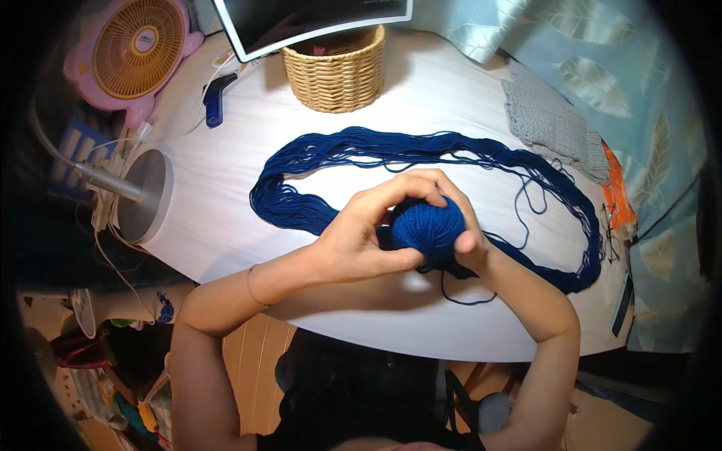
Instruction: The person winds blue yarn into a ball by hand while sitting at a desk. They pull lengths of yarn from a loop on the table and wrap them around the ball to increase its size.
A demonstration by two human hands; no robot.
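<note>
A ball of dark blue yarn is held up between my two hands, above the near part of the table. My left hand curves round its left side, thumb below and fingers over the top. On the right, my right hand closes round the ball's other side, its fingers reaching over the top. Behind and beneath them a long loop of the same yarn, an opened skein, lies spread across the table. A loose strand hangs in a curve below the ball, and another wanders inside the loop's right part.
A wicker basket stands at the back beside a screen. Left are a pink fan, a blue-and-black lighter-like tool and a round lamp base. Grey knitting, glasses and a phone lie right.
</note>
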